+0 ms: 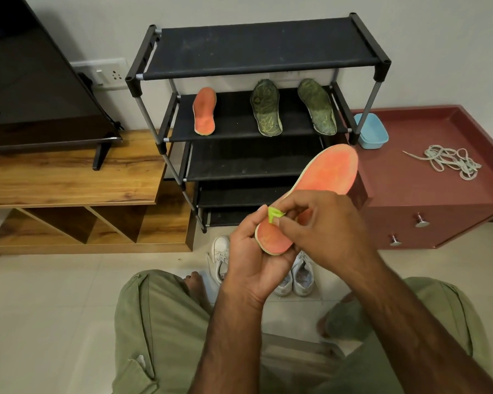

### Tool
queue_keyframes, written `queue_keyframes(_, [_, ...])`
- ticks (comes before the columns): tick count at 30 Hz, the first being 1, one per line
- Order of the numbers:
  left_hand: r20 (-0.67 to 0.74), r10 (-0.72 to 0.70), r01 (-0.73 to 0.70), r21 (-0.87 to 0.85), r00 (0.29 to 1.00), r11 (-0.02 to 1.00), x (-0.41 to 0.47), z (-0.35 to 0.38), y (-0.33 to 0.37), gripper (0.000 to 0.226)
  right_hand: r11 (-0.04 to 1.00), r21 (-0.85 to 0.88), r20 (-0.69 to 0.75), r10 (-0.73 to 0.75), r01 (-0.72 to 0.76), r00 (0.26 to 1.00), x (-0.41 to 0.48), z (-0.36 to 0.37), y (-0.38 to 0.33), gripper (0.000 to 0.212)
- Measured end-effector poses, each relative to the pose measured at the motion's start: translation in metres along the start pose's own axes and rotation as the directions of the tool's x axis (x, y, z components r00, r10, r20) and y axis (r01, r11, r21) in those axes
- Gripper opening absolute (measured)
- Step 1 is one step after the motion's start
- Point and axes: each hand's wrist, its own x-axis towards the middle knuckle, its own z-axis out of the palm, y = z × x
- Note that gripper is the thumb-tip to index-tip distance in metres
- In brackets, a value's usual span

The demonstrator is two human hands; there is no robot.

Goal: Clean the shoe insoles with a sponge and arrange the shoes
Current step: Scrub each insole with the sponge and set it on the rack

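The orange insole [329, 172] is held in the air just in front of the shoe rack [256, 49]. Its toe end reaches up across the rack's lower shelves and its heel end sits low, towards the person. The left hand [248, 251] cups the heel end from below, fingers curled round its edge. The right hand [325, 226] lies over the insole's middle, thumb and fingertips pinched on a small yellow-green sponge [275, 214] pressed to the orange face near the heel.

By its look the insole is thin foam — very light, bendy, and likely to flop or fold if held by one end only. The safest hold is probably a palm flat under whichever stretch is being wiped, shifted toward the toe as the wiping goes. The sponge is a soft scrap; a fingertip pinch is about the only grip it allows, and it could squirm loose if wet.

On the rack's second shelf lie a matching insole [204, 112] at the left and two green insoles [265, 109] to its right. White shoes [302, 274] sit on the floor in front of the rack's foot. Beside the rack's right post stands a blue tub [372, 133], with loose laces [447, 160] farther right.
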Motion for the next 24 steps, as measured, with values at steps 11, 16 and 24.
queue_keyframes(11, [0.010, 0.000, 0.000, 0.011, 1.000, 1.000, 0.000, 0.002, -0.001, 0.054, 0.997, -0.021, -0.135, 0.073, -0.076, 0.988, 0.008, -0.008, 0.005, 0.009])
queue_keyframes(16, [0.013, -0.015, 0.015, -0.009, 1.000, 1.000, -0.001, 0.002, -0.001, 0.049, 1.000, 0.018, 0.043, 0.020, -0.020, 0.999, 0.001, -0.005, -0.001, 0.007])
queue_keyframes(24, [0.011, -0.012, 0.013, -0.031, 1.000, 0.999, -0.005, 0.008, 0.000, 0.047, 0.998, 0.017, -0.044, 0.055, -0.054, 0.998, 0.002, -0.005, 0.006, 0.007])
